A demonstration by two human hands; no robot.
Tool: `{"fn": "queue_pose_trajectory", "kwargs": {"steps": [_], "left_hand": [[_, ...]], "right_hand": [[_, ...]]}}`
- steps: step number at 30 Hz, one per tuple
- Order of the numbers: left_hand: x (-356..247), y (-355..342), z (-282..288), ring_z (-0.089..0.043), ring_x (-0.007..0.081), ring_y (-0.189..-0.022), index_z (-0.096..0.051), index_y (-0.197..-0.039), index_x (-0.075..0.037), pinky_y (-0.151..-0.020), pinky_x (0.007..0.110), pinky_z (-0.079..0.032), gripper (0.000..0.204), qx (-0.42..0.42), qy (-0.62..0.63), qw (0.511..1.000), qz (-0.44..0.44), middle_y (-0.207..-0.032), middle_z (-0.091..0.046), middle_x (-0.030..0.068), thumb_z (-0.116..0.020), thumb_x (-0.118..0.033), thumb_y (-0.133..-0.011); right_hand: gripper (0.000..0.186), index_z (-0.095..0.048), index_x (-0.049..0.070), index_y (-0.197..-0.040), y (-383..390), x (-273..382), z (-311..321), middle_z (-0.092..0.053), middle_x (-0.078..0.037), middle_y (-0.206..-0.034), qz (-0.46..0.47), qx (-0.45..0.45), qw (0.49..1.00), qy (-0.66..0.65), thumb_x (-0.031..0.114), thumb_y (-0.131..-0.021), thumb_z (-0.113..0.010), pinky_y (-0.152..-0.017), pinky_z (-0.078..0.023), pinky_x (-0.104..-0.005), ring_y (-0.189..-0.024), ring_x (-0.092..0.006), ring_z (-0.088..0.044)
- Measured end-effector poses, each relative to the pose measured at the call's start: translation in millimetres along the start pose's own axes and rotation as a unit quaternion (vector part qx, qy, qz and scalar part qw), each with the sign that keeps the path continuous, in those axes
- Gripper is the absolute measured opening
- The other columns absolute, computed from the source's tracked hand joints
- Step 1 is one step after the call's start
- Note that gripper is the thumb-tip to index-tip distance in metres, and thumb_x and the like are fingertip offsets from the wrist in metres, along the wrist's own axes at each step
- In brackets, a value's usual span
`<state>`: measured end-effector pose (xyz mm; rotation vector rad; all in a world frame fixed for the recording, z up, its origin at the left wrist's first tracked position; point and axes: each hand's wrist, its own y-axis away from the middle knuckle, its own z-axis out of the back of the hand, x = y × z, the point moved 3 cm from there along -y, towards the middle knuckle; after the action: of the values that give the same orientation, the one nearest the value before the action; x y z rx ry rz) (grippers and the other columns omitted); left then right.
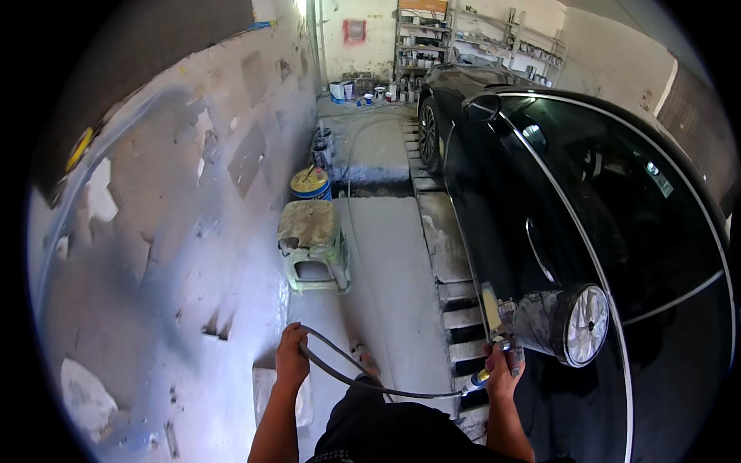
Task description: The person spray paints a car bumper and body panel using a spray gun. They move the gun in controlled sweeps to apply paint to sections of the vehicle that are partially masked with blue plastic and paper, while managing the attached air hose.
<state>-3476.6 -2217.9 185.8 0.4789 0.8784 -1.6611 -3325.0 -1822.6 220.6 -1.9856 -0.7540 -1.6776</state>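
My left hand (292, 353) is closed around a dark air hose (345, 376), in front of me on the left. From there the hose curves down and across to my right hand (504, 376). That hand grips a spray gun (503, 345) by its handle, where the hose joins at a fitting below. A large smeared cup (538, 318) with a dark rim and pale round end is on the gun. It overlaps the side of a glossy black car (494, 224) in view; whether they touch, I cannot tell.
A paint-crusted stool (310, 225) stands by the stained left wall (193, 231), with a yellow-and-blue bucket (310, 184) behind it. Slatted floor grating (461, 318) runs beside the car. The hose also trails along the floor. Shelves (423, 38) with cans line the back.
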Motion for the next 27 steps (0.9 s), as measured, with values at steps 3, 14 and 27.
{"fn": "queue_pose_trajectory", "kwargs": {"steps": [3, 14, 27], "left_hand": [[18, -74, -39, -0.058, 0.0379, -0.101, -0.059, -0.099, -0.007, -0.083, 0.040, -0.048, 0.012, 0.009, 0.027, 1.000, -0.010, -0.117, -0.057, 0.0180, -0.052, -0.008, -0.089], [38, -336, -119, -0.059, 0.0365, -0.099, -0.058, -0.097, -0.005, -0.083, 0.039, -0.048, 0.012, 0.101, 0.049, 0.992, -0.064, -0.112, -0.059, 0.0175, -0.053, -0.005, -0.087], [52, -677, -220, -0.057, 0.0354, -0.106, -0.060, -0.097, -0.002, -0.088, 0.036, -0.046, 0.013, 0.007, -0.009, 0.999, -0.034, -0.117, -0.058, 0.0187, -0.055, -0.001, -0.085]], "right_hand": [[0.015, -0.057, 0.003, -0.099, -59, -7, -43, -0.060, -0.005, -0.074, -0.002, -0.002, 1.000, -0.004, 0.007, -0.085, -0.059, -0.057, -0.039, -0.0251, -0.053, -0.0058, -0.044], [0.024, -0.058, -0.001, -0.108, -242, -10, -205, -0.061, -0.004, -0.081, 0.069, -0.004, 0.997, 0.020, 0.003, -0.085, -0.059, -0.062, -0.041, -0.0236, -0.065, -0.0089, -0.051], [0.012, -0.064, -0.002, -0.095, -545, -55, -407, -0.067, -0.007, -0.091, -0.033, 0.031, 0.999, -0.012, 0.005, -0.086, -0.062, -0.079, -0.047, -0.0277, -0.084, -0.0126, -0.063]]}}
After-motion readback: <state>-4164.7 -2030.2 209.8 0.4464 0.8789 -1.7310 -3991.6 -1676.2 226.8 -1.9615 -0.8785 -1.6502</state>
